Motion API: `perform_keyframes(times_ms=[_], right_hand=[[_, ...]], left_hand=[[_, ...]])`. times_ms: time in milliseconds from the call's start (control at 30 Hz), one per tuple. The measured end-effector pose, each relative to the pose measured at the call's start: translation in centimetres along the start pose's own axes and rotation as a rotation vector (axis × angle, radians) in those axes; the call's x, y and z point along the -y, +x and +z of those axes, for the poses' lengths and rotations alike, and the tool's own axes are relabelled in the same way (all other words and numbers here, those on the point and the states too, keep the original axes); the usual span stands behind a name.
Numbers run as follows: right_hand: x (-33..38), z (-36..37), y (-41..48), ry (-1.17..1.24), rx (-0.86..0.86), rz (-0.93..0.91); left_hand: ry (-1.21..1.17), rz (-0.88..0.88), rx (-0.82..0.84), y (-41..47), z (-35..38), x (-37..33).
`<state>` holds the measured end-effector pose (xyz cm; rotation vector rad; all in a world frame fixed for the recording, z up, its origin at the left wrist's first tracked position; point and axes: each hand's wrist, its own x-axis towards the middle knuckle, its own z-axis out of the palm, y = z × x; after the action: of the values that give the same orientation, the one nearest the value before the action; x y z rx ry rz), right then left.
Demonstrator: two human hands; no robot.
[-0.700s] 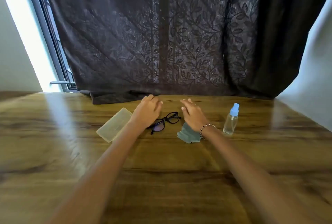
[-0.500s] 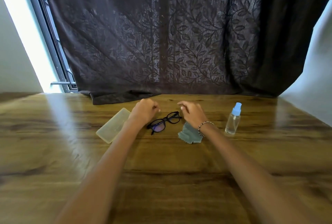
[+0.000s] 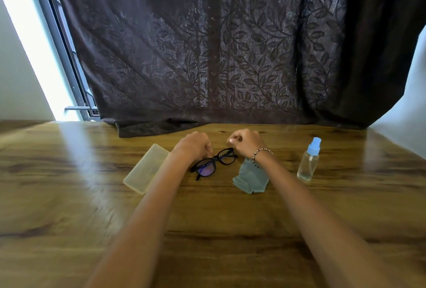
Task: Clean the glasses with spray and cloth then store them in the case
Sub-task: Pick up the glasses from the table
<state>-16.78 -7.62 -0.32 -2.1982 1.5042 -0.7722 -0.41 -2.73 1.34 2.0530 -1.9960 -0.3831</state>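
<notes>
Black-framed glasses [image 3: 213, 163] lie on the wooden table [image 3: 207, 218] between my two hands. My left hand [image 3: 192, 145] is curled into a loose fist just left of the frame, touching or nearly touching it. My right hand [image 3: 246, 143], a bead bracelet on its wrist, is curled shut above the frame's right end and holds nothing that I can see. A grey-blue cloth [image 3: 250, 178] lies under my right wrist. The pale yellow case [image 3: 146, 169] lies closed at the left. A clear spray bottle [image 3: 309, 160] with a blue cap stands at the right.
A dark leaf-patterned curtain [image 3: 219, 57] hangs behind the table, and its hem rests on the far edge. A bright window strip [image 3: 34, 45] with a metal frame is at the left. A pale wall is at the right.
Both hands were flat with fingers stretched out over the table; they have since curled into loose fists on either side of the glasses. The objects have not moved.
</notes>
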Motion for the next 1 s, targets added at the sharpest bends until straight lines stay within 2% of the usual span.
perform_keyframes(times_ms=[433,700,1000], right_hand=[[-0.5,1.2,0.7,0.108,0.051,0.099],[0.3,0.1,1.9,0.146,0.216,0.244],[0.7,-0.2,2.6,0.106,0.264,0.329]], left_hand=[[0.037,-0.079,0.016,0.8,0.3,-0.4],[0.01,-0.095,0.057,1.2,0.3,-0.5],[-0.009,-0.11,0.09,1.4,0.2,-0.4]])
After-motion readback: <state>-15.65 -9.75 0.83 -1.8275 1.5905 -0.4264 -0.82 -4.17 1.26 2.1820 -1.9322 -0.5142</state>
